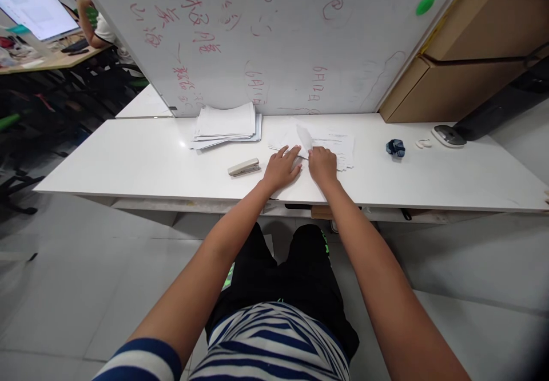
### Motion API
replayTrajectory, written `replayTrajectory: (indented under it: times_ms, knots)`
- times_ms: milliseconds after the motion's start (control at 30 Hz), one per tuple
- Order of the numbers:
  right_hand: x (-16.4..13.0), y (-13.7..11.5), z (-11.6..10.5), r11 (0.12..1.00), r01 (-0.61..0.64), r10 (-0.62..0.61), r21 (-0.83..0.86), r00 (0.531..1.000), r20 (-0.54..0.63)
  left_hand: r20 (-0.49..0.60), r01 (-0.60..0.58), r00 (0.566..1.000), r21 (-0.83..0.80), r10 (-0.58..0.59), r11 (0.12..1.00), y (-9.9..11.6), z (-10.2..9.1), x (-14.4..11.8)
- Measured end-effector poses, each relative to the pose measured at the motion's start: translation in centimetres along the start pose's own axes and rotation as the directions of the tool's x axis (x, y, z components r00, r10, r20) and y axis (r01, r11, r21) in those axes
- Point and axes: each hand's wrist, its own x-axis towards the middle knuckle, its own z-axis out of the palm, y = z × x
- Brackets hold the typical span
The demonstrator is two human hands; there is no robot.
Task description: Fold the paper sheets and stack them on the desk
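White and long, the table (150, 163) runs below a whiteboard (274, 32) scrawled in red. Both hands press on loose printed sheets (334, 143) near its middle: the left hand (282, 167) lies flat with fingers spread, while the right hand (322, 163) seems to pinch a lifted paper corner, though that is hard to tell. A stapler (243, 167) sits just left; a paper stack (226, 124) lies behind it.

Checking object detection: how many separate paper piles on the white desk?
2. One stack of sheets lies by the whiteboard, left of both hands; loose sheets lie under the left hand and right hand. Sheets within each cannot be counted.
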Motion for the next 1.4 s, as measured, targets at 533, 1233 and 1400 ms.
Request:
replayTrajectory:
  times_ms: [533, 1233, 1400]
  knots:
    - [-8.3, -2.9, -6.6, 0.857, 0.513, -0.506, 0.040, 0.855, -0.115, -0.015, 0.212, 0.889, -0.872, -0.458, 0.440, 2.6, -5.8, -6.5]
    - [-19.9, 1.6, -4.8, -0.012, -0.598, 0.291, 0.801, 0.765, 0.575, 0.497, 0.437, 0.705, -0.866, -0.506, -0.242, 0.8, -0.3, -19.1]
    - [-17.8, 1.2, -7.5, 0.028, -0.512, 0.235, 0.858, 0.838, 0.493, 0.512, 0.502, 0.802, -0.857, -0.307, -0.116, 1.3, -3.0, -18.0]
